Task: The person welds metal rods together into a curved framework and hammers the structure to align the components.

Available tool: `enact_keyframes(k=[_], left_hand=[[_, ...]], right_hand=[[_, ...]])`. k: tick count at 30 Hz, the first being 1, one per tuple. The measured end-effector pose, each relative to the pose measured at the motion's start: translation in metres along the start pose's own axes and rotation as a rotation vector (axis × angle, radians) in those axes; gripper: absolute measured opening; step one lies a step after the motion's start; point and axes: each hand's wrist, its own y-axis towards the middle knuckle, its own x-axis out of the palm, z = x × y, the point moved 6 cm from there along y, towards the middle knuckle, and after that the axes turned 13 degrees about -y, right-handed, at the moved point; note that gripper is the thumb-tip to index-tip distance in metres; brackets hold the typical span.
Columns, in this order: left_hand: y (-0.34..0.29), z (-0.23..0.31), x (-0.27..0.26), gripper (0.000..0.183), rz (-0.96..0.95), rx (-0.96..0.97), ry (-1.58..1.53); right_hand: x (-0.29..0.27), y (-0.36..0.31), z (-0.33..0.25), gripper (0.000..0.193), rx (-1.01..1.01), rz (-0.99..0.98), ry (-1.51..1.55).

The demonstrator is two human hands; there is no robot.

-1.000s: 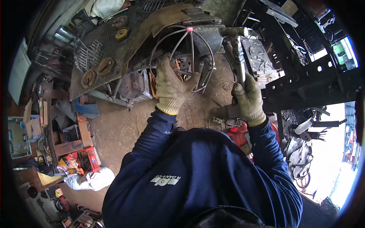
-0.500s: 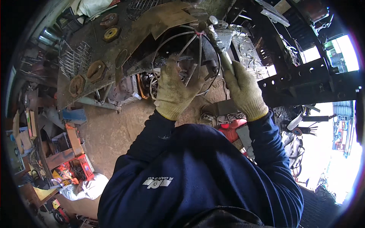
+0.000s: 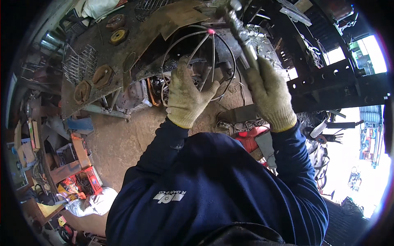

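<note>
My left hand (image 3: 185,95), in a pale knitted work glove, grips the near part of a round metal rod frame (image 3: 214,57); the exact hold is partly hidden behind the glove. Thin curved rods meet at the far top of this frame in a joint (image 3: 211,31) that glows pinkish red. In my gloved right hand (image 3: 269,94), the fingers wrap round the handle of a hammer (image 3: 245,40). Its metal head is up beyond the frame, apart from the glowing joint and slightly blurred.
A metal workbench (image 3: 117,53) with a ragged plate (image 3: 176,18) stretches across the far left. On it lie rusty octagonal pieces (image 3: 102,76) and a wire grate (image 3: 82,63). A drilled steel beam (image 3: 328,82) stands at right. A red crate (image 3: 93,180) sits lower left.
The hammer and my right hand have moved slightly right, the hammer head lifting away from the joint. The red glow shows brighter. My left hand stays nearly in place.
</note>
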Motion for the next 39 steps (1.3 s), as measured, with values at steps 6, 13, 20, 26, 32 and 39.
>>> enact_keyframes(k=[6,13,20,26,32,39], left_hand=[[0.006,0.006,0.000,0.100,-0.088,-0.115,-0.122],[-0.001,-0.001,-0.003,0.092,0.035,0.080,0.033],[0.005,0.000,0.002,0.095,-0.059,-0.072,-0.002],[0.000,-0.009,0.002,0.096,0.002,0.077,-0.003],[0.007,-0.008,0.005,0.104,-0.061,-0.043,-0.062],[0.002,-0.007,0.003,0.102,0.008,0.127,0.024]], right_hand=[[0.027,-0.003,0.019,0.040,-0.024,-0.015,-0.164],[-0.010,-0.003,-0.005,0.043,0.024,0.082,0.106],[0.014,0.004,0.013,0.041,0.000,-0.060,-0.073],[-0.012,-0.005,-0.009,0.045,0.068,0.093,0.108],[0.009,-0.001,0.009,0.042,0.005,-0.053,-0.123],[-0.013,-0.011,-0.017,0.040,-0.013,0.195,0.012]])
